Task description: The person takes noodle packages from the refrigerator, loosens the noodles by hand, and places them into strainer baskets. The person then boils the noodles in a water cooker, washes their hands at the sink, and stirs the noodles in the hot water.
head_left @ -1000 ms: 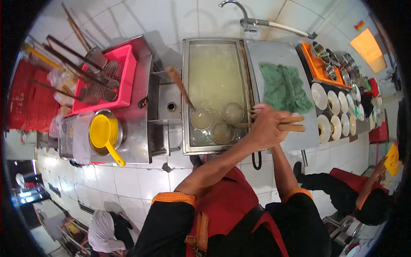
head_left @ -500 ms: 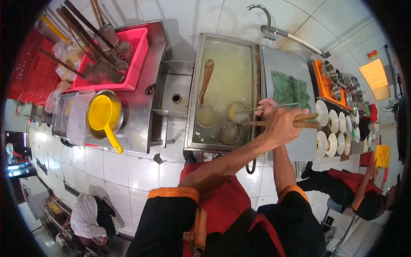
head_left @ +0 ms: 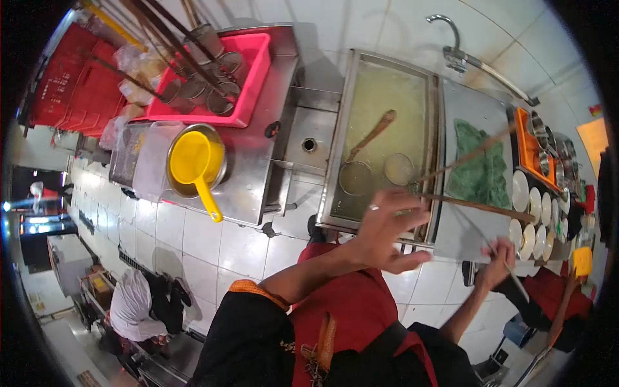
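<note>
My left hand (head_left: 392, 233) is spread over the front right corner of the steaming vat (head_left: 387, 84), its fingers apart and holding nothing. Farther right, my right hand (head_left: 496, 266) is closed around a thin metal rod (head_left: 517, 285). Two round strainers (head_left: 356, 178) (head_left: 400, 169) sit in the cloudy water. One wooden handle (head_left: 373, 135) lies over the water. Two more wooden handles (head_left: 474, 152) (head_left: 483, 206) reach out over the vat's right edge. My left hand hides the area where a third strainer stood.
A green cloth (head_left: 477, 168) lies on the metal counter (head_left: 451, 242) beside plates (head_left: 520, 190) and an orange tray (head_left: 525, 142). At left are a yellow ladle (head_left: 191, 158) in a bowl and a pink bin (head_left: 258, 77). Two other people (head_left: 132, 309) (head_left: 548, 297) are nearby.
My left hand has let go of the wooden handles and opened. My right hand has moved right and toward me with the rod. The view has shifted, and the handles now spread apart.
</note>
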Tool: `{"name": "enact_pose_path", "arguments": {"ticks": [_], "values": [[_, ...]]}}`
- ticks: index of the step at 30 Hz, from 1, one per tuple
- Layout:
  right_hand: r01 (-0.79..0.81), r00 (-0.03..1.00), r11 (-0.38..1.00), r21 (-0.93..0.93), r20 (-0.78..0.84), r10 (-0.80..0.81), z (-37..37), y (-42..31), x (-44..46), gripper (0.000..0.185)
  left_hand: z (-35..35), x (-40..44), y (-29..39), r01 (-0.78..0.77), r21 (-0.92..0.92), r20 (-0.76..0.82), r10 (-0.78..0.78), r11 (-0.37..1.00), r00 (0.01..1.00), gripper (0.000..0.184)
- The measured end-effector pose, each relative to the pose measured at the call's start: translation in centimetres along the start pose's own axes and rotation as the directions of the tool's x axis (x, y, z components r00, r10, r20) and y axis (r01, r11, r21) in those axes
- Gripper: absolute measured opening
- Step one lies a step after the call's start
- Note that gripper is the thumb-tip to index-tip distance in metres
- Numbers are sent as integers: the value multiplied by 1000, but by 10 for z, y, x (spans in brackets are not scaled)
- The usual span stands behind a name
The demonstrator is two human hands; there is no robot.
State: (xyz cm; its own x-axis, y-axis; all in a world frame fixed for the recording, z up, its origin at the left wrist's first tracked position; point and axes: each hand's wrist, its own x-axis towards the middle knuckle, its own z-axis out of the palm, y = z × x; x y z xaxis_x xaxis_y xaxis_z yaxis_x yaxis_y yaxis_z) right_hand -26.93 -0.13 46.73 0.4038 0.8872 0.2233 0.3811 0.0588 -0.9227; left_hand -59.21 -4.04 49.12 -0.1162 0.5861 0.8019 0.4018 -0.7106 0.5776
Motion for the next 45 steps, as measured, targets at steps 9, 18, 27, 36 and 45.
{"name": "enact_pose_path", "arguments": {"ticks": [9, 18, 27, 36, 45], "values": [[250, 776, 953, 173, 552, -304, 85, -100, -115, 9, -103, -71, 2, 265, 91, -228, -239, 960, 944, 38], [429, 386, 687, 587, 568, -726, 323, -192, -181, 6, -197, -129, 51, 493, 439, -482, -266, 752, 835, 21], [395, 487, 725, 565, 540, -686, 449, -171, -208, 13, -248, -228, 123, 837, 222, -843, -333, 500, 423, 15], [172, 646, 863, 475, 607, -462, 479, -151, -218, 27, -364, -287, 131, 830, -10, -904, -359, 558, 231, 11], [250, 933, 920, 301, 178, -311, 405, -184, -353, 27, -578, -366, 136, 887, 59, -933, -291, 457, 212, 8]]}}
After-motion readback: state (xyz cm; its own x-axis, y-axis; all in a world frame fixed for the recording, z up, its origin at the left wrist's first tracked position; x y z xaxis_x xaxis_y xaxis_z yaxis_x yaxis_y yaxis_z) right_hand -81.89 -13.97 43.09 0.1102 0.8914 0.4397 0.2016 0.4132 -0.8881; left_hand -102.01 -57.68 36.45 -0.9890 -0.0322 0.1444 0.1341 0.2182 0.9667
